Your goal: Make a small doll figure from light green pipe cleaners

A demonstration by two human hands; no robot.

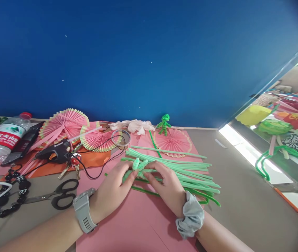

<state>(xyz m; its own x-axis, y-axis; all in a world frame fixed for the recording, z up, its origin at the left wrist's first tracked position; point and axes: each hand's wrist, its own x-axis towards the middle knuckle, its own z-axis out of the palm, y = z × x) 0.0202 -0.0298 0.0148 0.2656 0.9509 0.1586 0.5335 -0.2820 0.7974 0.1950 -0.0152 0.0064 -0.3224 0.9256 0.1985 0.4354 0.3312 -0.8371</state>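
Between both hands is a light green pipe cleaner figure (pixel 138 166), coiled, with two short stubs pointing up. My left hand (pixel 117 183), a grey watch on its wrist, pinches the figure's left side. Thumb and fingers of my right hand (pixel 164 182) close on its right side; a grey scrunchie circles that wrist. Under and beyond the hands lie several loose green pipe cleaners (pixel 191 166) on pink paper (pixel 128 224). Farther back, a finished-looking green pipe cleaner doll (pixel 164 124) stands upright by a pink paper fan (pixel 174 141). The fingers partly hide the held figure.
To the left are black scissors (pixel 62 194), keys (pixel 77 164), a black glue gun (pixel 53 152), a roll of clear tape (pixel 121 138), a bead bracelet (pixel 20 189) and a plastic bottle (pixel 6 136). A blue partition (pixel 143 63) rises behind the table.
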